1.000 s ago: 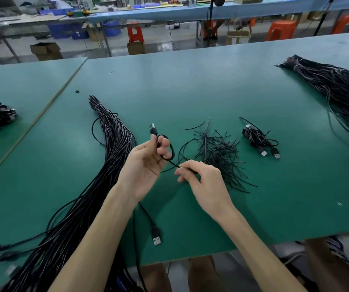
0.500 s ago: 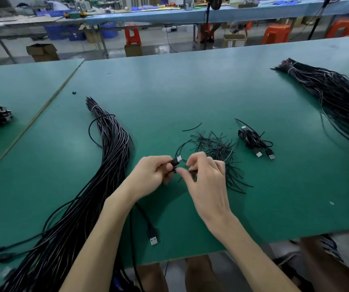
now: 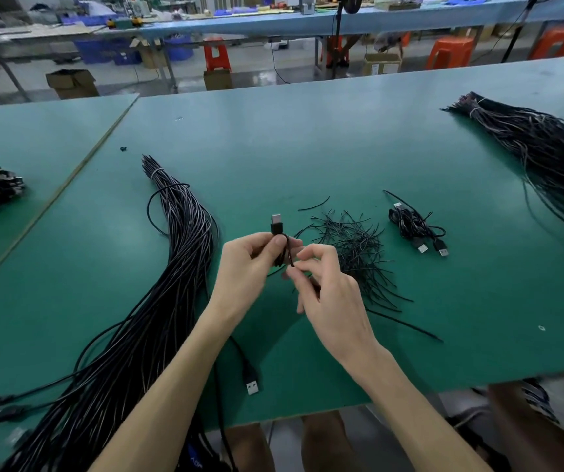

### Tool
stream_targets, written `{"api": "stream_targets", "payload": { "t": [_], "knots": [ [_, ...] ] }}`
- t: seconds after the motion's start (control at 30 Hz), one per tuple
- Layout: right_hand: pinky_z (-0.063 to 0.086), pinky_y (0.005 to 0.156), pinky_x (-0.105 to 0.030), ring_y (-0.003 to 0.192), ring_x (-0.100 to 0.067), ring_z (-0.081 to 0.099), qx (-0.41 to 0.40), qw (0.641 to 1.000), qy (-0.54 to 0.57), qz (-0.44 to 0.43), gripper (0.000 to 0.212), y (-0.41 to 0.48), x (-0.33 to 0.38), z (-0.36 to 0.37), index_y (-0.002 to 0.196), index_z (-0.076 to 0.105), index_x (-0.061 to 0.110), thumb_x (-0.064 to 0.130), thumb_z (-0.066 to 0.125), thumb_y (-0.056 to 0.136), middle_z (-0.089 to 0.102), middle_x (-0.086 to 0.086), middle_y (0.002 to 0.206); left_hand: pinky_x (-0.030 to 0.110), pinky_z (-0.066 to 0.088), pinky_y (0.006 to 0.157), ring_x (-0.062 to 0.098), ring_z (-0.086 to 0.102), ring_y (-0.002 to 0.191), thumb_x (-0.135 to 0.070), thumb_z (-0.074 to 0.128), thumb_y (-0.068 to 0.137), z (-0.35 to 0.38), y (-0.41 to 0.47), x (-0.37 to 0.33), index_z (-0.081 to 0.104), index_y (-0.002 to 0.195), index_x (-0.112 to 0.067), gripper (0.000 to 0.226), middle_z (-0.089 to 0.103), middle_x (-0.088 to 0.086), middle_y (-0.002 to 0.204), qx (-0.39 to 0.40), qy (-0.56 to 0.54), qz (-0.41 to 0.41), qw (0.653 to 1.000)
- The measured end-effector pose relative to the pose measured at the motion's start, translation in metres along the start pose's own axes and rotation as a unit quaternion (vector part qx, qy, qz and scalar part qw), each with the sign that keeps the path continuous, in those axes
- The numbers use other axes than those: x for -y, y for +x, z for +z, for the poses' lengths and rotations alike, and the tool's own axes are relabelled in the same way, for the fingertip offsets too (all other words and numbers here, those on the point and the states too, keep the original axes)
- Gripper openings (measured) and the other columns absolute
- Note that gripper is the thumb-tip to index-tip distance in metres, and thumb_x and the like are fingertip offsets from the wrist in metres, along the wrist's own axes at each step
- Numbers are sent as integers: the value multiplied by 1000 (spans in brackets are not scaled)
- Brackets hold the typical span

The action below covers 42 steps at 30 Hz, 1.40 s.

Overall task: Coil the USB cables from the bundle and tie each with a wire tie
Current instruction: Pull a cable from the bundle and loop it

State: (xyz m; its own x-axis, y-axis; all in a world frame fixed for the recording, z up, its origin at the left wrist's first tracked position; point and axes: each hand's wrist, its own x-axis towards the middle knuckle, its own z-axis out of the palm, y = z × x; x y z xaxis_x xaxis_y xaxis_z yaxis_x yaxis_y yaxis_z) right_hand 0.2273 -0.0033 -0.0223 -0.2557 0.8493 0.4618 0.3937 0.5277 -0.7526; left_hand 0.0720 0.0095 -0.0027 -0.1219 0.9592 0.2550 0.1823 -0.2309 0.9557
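The left grip holds the cable curled in its fingers just left of the tie pile, with the plug standing upright above the thumb. The right grip pinches the same cable, hard against the left fingers, at the pile's near-left edge.

A second ago the two were apart: the left held one open loop and the right drew out the strand below it. Half a second ago they met, with the plug pointing sideways toward the pile. Now the plug has swung up and the loop has closed into a tight fold inside the left fingers.

That reads as winding under way, with turns laid against the plug end (how many cannot be told, since the fingers hide them). The cable seems to run on under the left wrist to a second plug on the surface, well to the near-left of the pile, so much length is probably unwound. Neither hand holds a tie yet.

The bundle lies left of the pile, and coiled cables rest just right of it.
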Motion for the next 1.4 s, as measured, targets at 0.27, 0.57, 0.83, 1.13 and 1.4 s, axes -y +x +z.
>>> {"api": "stream_targets", "payload": {
  "t": [0.27,0.57,0.83,1.13,1.4],
  "knots": [
    [43,51,-29,43,-13,48,55,996,43,56,21,4,-4,1,88,53,21,32,56,105,66,6,66,27,58,86,20,73,93,-22,59,98,-9,4,-9,70,105,1,26,73,18,117,-2,-392,-129,911],
    [40,51,-23,47,-7,45,30,987,104,117,40,7,-11,-3,70,63,23,49,61,100,59,-5,57,17,38,54,6,37,53,-13,37,108,-14,5,-12,49,81,-8,30,46,-6,61,39,-322,-114,939],
    [45,58,-24,49,-10,50,-23,976,164,138,18,7,-13,-9,84,66,20,29,68,99,61,0,53,13,43,57,4,50,55,-6,37,108,-6,-2,-9,52,86,-7,27,57,-11,62,136,-61,-69,986],
    [45,60,-27,55,-12,53,-42,953,253,160,14,8,-18,-11,92,68,20,33,71,97,64,-2,60,19,38,56,6,41,52,-18,43,101,-16,-3,-11,62,73,-17,33,51,-6,64,205,-227,-97,947],
    [44,54,-26,51,-19,53,-22,953,253,164,3,6,-15,-12,99,64,17,15,64,99,71,-8,66,24,45,59,17,52,52,-2,43,107,-8,-2,-4,55,79,-5,31,60,3,68,180,83,15,980]
  ]
}}
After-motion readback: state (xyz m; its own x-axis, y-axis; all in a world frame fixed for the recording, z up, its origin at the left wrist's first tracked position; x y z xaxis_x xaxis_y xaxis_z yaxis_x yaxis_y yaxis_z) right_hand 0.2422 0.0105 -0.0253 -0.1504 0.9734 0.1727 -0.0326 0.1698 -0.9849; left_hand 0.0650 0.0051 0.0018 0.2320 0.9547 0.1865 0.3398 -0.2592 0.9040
